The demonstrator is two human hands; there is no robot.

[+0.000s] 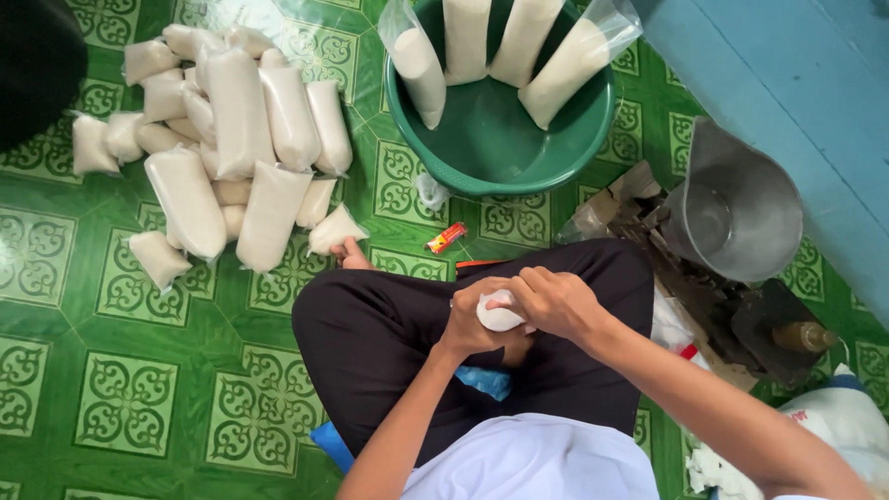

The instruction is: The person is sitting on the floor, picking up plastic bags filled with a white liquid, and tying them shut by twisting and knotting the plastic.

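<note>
I see my left hand [472, 322] and my right hand [554, 301] meeting over my lap, both clamped on one small white filled bag [498, 315]. The left hand's fingers wrap it from below and from the side, and the right hand closes over its top; only a rounded bit of the bag shows between them.

Just beyond the hands, past my crossed legs in dark trousers [389, 343], a small red and yellow wrapper [445, 237] lies on the green patterned floor [111, 370]. Farther ahead of the hands sits a green basin [491, 148] with long clear bags of white filling [554, 74] leaning against its wall. Ahead and to the left of my left hand lies a heap of filled bags [231, 139] on the floor, well apart from the hands. To the right of my right hand stands a metal pitcher [741, 204], near it but not touching.
</note>
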